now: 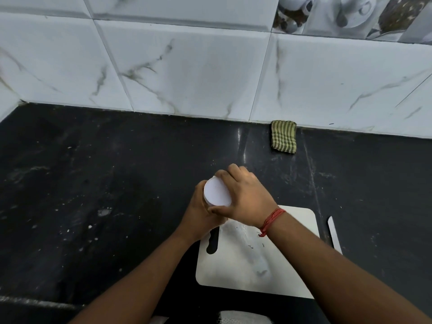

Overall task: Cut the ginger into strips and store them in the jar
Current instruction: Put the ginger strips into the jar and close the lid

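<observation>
The left hand (198, 210) is gripping the jar from below while the right hand's (245, 197) fingers are curling round its white lid (216, 191).

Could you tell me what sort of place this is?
Most likely a home kitchen: a dark stone counter against a tiled wall, with a cutting board and knife on it.

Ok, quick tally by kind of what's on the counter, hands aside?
Jar with white lid, held by left hand and right hand: 1
Cutting board: 1
Knife: 1
Striped cloth: 1
Total: 4
</observation>
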Motion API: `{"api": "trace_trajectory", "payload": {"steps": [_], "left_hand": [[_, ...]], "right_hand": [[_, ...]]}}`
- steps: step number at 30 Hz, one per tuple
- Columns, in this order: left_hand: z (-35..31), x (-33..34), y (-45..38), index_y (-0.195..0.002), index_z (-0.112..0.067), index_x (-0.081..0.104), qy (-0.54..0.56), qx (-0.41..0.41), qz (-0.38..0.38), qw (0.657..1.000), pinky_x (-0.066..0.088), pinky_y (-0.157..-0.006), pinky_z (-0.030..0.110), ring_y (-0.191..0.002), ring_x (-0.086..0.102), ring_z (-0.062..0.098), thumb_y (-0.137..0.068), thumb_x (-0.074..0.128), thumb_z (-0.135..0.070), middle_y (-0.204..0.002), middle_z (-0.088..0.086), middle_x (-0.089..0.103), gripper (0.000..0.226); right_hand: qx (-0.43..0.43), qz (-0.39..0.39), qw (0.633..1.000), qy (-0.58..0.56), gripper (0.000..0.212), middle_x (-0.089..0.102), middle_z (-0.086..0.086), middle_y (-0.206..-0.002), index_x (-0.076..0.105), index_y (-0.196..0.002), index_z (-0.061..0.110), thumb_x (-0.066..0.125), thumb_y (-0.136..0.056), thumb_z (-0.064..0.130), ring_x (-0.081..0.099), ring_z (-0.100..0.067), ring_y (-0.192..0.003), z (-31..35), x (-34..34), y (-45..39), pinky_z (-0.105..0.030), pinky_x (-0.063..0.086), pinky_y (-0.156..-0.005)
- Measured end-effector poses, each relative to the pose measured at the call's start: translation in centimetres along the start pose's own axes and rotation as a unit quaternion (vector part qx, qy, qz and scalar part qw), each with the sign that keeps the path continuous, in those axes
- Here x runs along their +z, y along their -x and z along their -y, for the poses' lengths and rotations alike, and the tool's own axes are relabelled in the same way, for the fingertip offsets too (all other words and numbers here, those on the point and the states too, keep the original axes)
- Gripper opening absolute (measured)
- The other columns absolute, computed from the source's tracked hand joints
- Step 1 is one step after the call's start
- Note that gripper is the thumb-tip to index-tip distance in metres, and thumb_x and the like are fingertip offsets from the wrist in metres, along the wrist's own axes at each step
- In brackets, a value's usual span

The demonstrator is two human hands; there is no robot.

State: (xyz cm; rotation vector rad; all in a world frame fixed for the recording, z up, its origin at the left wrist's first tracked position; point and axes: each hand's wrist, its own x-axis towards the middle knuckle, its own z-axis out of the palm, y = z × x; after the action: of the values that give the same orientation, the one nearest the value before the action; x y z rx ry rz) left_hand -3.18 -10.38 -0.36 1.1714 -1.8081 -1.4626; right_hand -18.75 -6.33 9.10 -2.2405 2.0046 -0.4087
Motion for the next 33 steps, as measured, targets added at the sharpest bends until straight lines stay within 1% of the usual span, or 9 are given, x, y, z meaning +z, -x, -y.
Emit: {"api": "trace_trajectory", "payload": {"steps": [4, 7, 11, 15, 21, 24, 29, 31, 33], "left_hand": [[-0.1, 0.1, 0.1, -0.137, -0.036, 0.026, -0.005, -0.002, 0.003, 1.0, 0.049, -0.087, 0.01, -0.117, 0.052, -0.01, -0.069, 0.092, -0.009, -0.132, -0.016, 0.048, 0.099], [0.1, -0.1, -0.1, -0.139, -0.036, 0.026, -0.013, -0.001, 0.007, 1.0, 0.048, -0.088, 0.011, -0.119, 0.053, -0.008, -0.069, 0.092, -0.01, -0.134, -0.016, 0.048, 0.099], [0.4, 0.2, -0.5, -0.146, -0.022, 0.032, -0.025, 0.003, 0.002, 1.0, 0.045, -0.091, 0.007, -0.122, 0.052, -0.009, -0.069, 0.094, -0.016, -0.135, -0.018, 0.05, 0.099], [0.5, 0.5, -0.6, -0.142, -0.02, 0.037, -0.032, 0.006, -0.009, 0.999, 0.049, -0.095, 0.014, -0.124, 0.055, -0.001, -0.067, 0.095, -0.021, -0.134, -0.013, 0.054, 0.095], [-0.3, 0.8, 0.0, -0.136, -0.022, 0.035, 0.002, 0.014, -0.03, 0.999, 0.047, -0.088, 0.009, -0.116, 0.056, -0.01, -0.07, 0.091, -0.003, -0.13, -0.011, 0.053, 0.089], [-0.6, 0.7, 0.2, -0.14, -0.023, 0.031, 0.0, 0.011, -0.012, 1.0, 0.046, -0.087, 0.006, -0.118, 0.054, -0.011, -0.071, 0.091, -0.006, -0.131, -0.015, 0.05, 0.093], [-0.7, 0.0, 0.9, -0.131, -0.048, 0.029, 0.02, -0.004, 0.01, 1.0, 0.047, -0.086, 0.008, -0.118, 0.052, -0.015, -0.073, 0.091, -0.008, -0.134, -0.02, 0.047, 0.094], [-0.4, -0.3, 1.3, -0.133, -0.047, 0.029, 0.026, -0.01, 0.025, 0.999, 0.049, -0.085, 0.008, -0.117, 0.052, -0.016, -0.076, 0.088, -0.004, -0.136, -0.02, 0.046, 0.092], [-0.3, -0.7, 1.6, -0.144, -0.044, 0.026, 0.039, -0.017, 0.033, 0.999, 0.051, -0.09, 0.014, -0.124, 0.051, -0.01, -0.077, 0.087, -0.006, -0.141, -0.015, 0.047, 0.098]], "right_hand": [[0.019, -0.04, 0.999, -0.01, 0.081, 0.045, 0.004, -0.109, 0.048, -0.13, 0.019, 0.051, -0.075, 0.078, 0.042, -0.015, -0.091, 0.3, 1.5, 0.0, -0.031, 0.042, -0.084], [-0.017, -0.04, 0.999, 0.023, 0.083, 0.048, 0.003, -0.11, 0.048, -0.13, 0.017, 0.042, -0.078, 0.081, 0.042, -0.016, -0.09, -0.1, 1.6, -0.5, -0.032, 0.042, -0.083], [-0.048, -0.043, 0.996, 0.067, 0.079, 0.053, 0.001, -0.105, 0.054, -0.125, 0.016, 0.036, -0.081, 0.079, 0.042, -0.017, -0.084, -0.2, 1.4, -0.9, -0.034, 0.043, -0.077], [-0.005, -0.059, 0.996, 0.07, 0.075, 0.056, 0.003, -0.102, 0.057, -0.12, 0.018, 0.036, -0.081, 0.079, 0.044, -0.018, -0.081, 0.4, 1.8, -0.6, -0.033, 0.04, -0.076], [0.069, -0.081, 0.993, 0.046, 0.071, 0.055, 0.005, -0.101, 0.057, -0.118, 0.022, 0.039, -0.079, 0.078, 0.046, -0.017, -0.084, 1.4, 2.2, 0.0, -0.034, 0.042, -0.079], [0.113, -0.094, 0.989, -0.005, 0.072, 0.05, 0.005, -0.103, 0.053, -0.124, 0.023, 0.045, -0.077, 0.077, 0.043, -0.015, -0.088, 1.9, 2.8, 0.4, -0.031, 0.046, -0.077], [0.134, -0.066, 0.984, -0.099, 0.089, 0.038, 0.006, -0.113, 0.035, -0.141, 0.025, 0.049, -0.073, 0.081, 0.038, -0.012, -0.105, 1.8, 2.7, 1.3, -0.027, 0.046, -0.085], [0.14, -0.056, 0.977, -0.153, 0.092, 0.037, 0.006, -0.122, 0.03, -0.145, 0.025, 0.05, -0.073, 0.08, 0.037, -0.012, -0.114, 1.3, 2.6, 2.1, -0.026, 0.043, -0.091], [0.153, -0.051, 0.965, -0.208, 0.089, 0.036, 0.006, -0.126, 0.031, -0.144, 0.023, 0.05, -0.076, 0.076, 0.038, -0.012, -0.12, 0.8, 2.8, 3.0, -0.028, 0.042, -0.098]]}}
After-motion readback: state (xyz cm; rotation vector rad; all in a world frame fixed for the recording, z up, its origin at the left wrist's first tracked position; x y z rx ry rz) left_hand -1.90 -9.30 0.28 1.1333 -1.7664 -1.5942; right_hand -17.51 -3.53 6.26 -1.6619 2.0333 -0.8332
